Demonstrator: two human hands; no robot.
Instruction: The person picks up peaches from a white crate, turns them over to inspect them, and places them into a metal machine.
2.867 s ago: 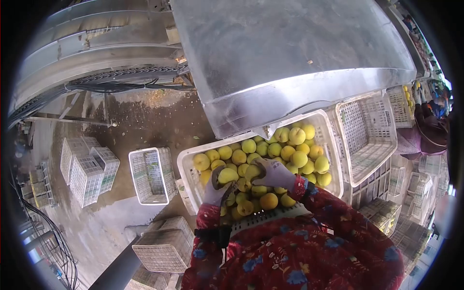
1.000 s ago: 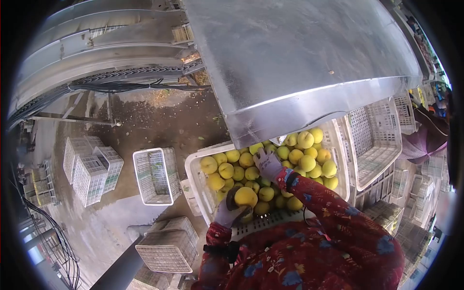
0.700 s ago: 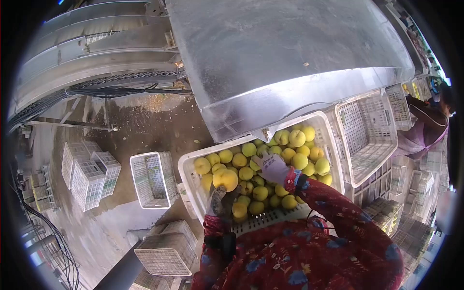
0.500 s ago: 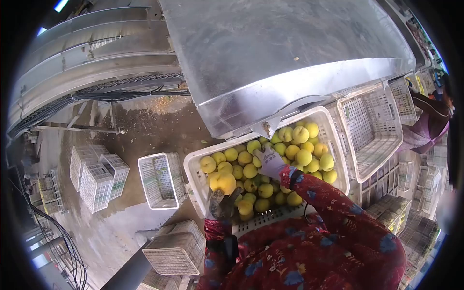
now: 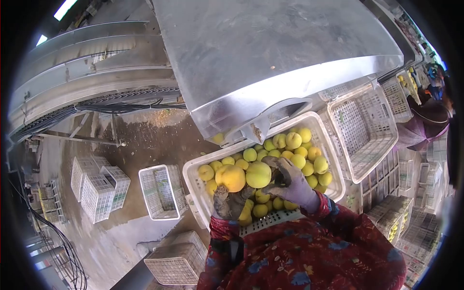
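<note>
My left hand [image 5: 227,204], in a dirty glove, is closed around a large orange-yellow peach [image 5: 230,178] raised above the crate. My right hand [image 5: 295,187], in a grey-purple glove with dark soiled fingers, grips a greener yellow peach [image 5: 258,174] right beside the first one. Both are over a white plastic crate [image 5: 192,169] of yellow peaches [image 5: 293,140], which fills the space in front of my body. My hands hide some of the fruit below.
A metal machine housing [image 5: 285,38] borders the crate's far side. To the right stands an empty white crate [image 5: 365,128], with a person's purple clothing [image 5: 418,133] beyond it. Another white crate [image 5: 159,193] and stacked crates [image 5: 99,186] sit on the floor at left.
My right hand has lifted from the peaches in the crate with one in its fingers and drawn it toward the left hand's peach. The left hand keeps its peach. The view has shifted slightly.
</note>
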